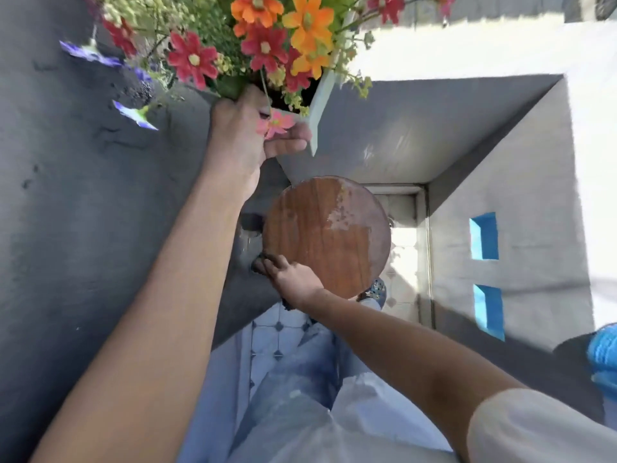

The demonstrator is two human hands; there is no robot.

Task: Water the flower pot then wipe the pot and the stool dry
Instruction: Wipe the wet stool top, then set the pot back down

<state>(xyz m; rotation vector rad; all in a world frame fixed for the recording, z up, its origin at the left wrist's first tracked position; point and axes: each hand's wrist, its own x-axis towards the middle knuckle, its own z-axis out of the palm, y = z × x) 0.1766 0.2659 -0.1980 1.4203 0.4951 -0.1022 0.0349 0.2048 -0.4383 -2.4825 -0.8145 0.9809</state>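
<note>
My left hand (245, 142) grips the near rim of a pale flower pot (322, 101) and holds it up in the air above the stool; red, orange and purple flowers (267, 41) spill from it. Below stands a round wooden stool (329, 237), with a wet, shiny patch on its right half. At the stool's near left edge my right hand (290, 279) presses a dark cloth (260, 266); most of the cloth is hidden under the fingers.
A grey rough wall (83, 212) runs along the left, close to the stool. A white wall with blue openings (484, 235) closes the right side. Tiled floor (405, 248) shows beyond the stool, and my legs in light jeans (300, 379) stand below.
</note>
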